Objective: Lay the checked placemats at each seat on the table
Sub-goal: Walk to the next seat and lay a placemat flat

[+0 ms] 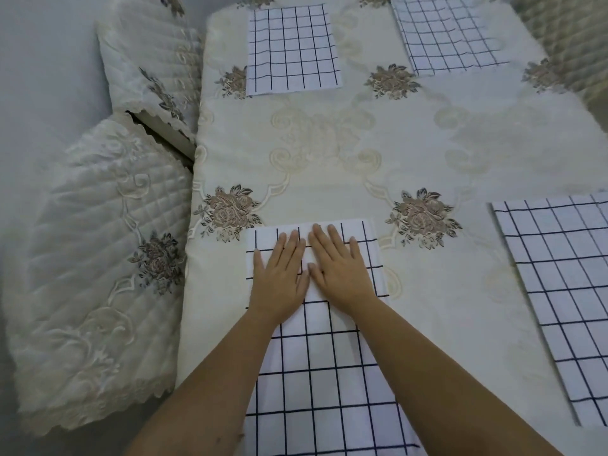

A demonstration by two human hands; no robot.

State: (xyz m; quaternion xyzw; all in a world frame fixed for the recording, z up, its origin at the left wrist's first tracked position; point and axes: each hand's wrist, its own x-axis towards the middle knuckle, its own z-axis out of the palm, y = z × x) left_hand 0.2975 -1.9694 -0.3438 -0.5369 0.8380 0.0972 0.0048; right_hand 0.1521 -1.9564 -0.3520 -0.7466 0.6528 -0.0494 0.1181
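**A:** What are the hands doing?

**B:** Both lie flat, palms down, on the near placemat (pixel 316 373). The left hand (pixel 279 278) and right hand (pixel 339 274) sit side by side, thumbs almost touching, near the mat's far edge. Each grip is fully spread, fingers straight; nothing is pinched or closed on. They only press on the cloth.

**A:** And that mat?

**B:** White with a dark grid, it lies on the bench (pixel 329 153) at the near left seat. Its far part looks paler, perhaps a fold, though I cannot tell for sure. It runs from just past the fingertips back under both forearms to the bottom of the view.

**A:** Where are the others?

**B:** Three more of the same pattern lie flat on the bench. The near right placemat (pixel 566 291) is well apart from the hands and runs off the right side. The far left placemat (pixel 292 49) and the far right placemat (pixel 450 34) lie across the bench, the latter slightly skewed.

**A:** Any containers?

**B:** I see none, only cloth. The bench is covered by a cream tablecloth (pixel 444 133) embroidered with brown flowers.

**A:** Beside the bench?

**B:** On the left, two chairs with quilted cream covers: the near chair (pixel 98 291) and the far chair (pixel 148 60), both close against the bench's left edge.
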